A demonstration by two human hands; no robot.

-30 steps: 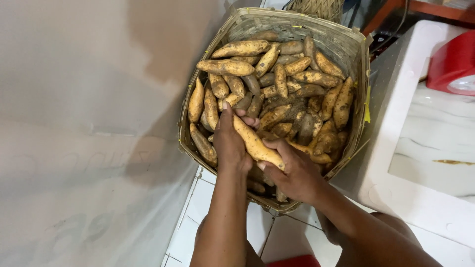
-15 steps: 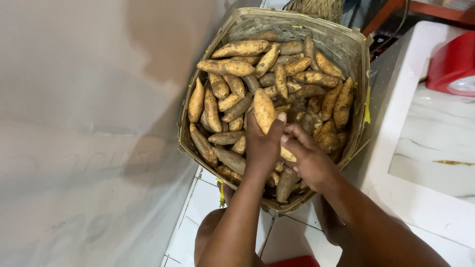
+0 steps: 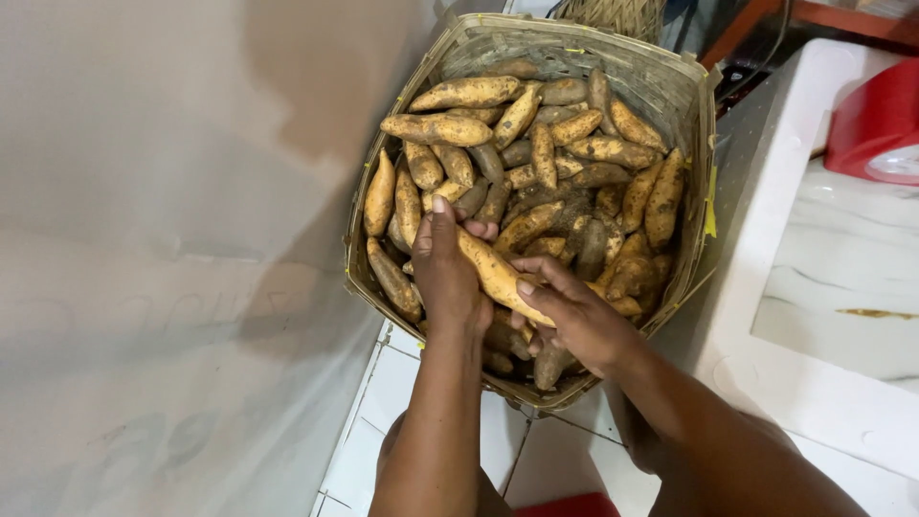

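Note:
A woven bamboo basket [image 3: 689, 115] holds several earthy orange-brown sweet potatoes [image 3: 536, 153], heaped up to its rim. Over the near part of the heap, both hands hold one long sweet potato [image 3: 493, 275] that lies slanted from upper left to lower right. My left hand [image 3: 448, 273] wraps its upper end from the left, thumb pointing up. My right hand [image 3: 574, 316] grips its lower end from the right, fingers curled over it. More sweet potatoes lie hidden under both hands.
A pale plastered wall [image 3: 163, 239] fills the left side, close against the basket. A white marble-topped counter [image 3: 842, 287] stands at the right, with a red object [image 3: 876, 124] on its far end. White floor tiles [image 3: 402, 402] show below the basket.
Both hands have shifted on the held sweet potato: half a second ago it stood more upright under the left fingers; now it slants again, with the left hand further left and the right hand lower.

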